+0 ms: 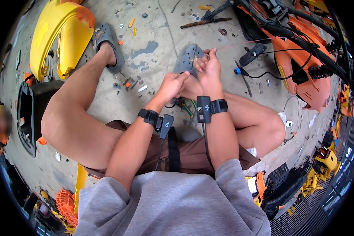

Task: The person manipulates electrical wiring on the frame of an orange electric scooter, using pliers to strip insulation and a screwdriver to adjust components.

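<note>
My left hand (171, 87) is closed in a pinch in front of my right shin, thumb and forefinger pressed together; what is between them is too small to make out. Just right of it and slightly farther off, my right hand (209, 67) is curled shut at the end of a thin red wire (255, 41). That wire runs taut to the right, to the orange and black scooter frame (308, 59). A short dark loop of cable (170, 106) shows under my left hand. Green and yellow wires (188, 110) lie below, between my wrists.
A yellow body panel (41, 39) lies at far left, with a black plastic housing (27, 114) nearer. Screws and bolts (126, 82) are scattered on the concrete floor. A black cable with a blue connector (237, 71) hangs from the frame. A rusty rod (205, 23) lies farther off.
</note>
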{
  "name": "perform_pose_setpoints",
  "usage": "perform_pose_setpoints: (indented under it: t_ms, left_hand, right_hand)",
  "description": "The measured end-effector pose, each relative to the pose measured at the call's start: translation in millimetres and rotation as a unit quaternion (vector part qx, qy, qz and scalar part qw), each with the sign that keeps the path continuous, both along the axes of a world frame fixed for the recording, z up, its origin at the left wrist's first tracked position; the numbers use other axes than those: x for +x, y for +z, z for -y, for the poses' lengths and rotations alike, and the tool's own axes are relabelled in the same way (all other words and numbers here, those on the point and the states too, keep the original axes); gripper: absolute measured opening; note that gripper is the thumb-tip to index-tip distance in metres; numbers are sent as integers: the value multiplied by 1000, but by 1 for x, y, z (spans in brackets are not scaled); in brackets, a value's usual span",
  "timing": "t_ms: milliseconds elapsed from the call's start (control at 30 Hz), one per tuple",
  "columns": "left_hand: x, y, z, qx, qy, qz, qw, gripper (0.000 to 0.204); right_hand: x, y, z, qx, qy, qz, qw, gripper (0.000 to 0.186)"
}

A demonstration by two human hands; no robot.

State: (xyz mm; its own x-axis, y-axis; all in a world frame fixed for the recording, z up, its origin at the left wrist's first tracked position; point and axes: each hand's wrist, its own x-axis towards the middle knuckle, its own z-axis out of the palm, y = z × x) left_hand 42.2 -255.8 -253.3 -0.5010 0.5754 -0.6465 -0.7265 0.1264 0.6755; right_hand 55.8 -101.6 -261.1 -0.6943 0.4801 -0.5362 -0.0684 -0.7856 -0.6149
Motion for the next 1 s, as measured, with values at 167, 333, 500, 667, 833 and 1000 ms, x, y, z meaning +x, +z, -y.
perform_pose_setpoints:
  t_ms: [167,333,500,667,833,1000]
  left_hand:
    - [-7,-12,13,-117,-38,-156,980,48]
    - [-35,-5,27,-183,-101,-309,928,53]
    - [-46,23,34,-184,-131,-227,947,51]
    - [-45,53,32,-56,-170,3,984,37]
    - [-46,41,19,81,119,16,990,35]
    - [-65,18,15,72,337,72,936,32]
  right_hand:
    - [6,-22,38,222,-87,86,967,41]
    - [21,-38,86,270,50,206,939,55]
    - [20,11,73,62,275,21,959,52]
    - [19,-2,78,20,173,44,984,44]
    - [25,9,67,-176,86,2,981,36]
    - [29,4,56,72,-11,52,996,30]
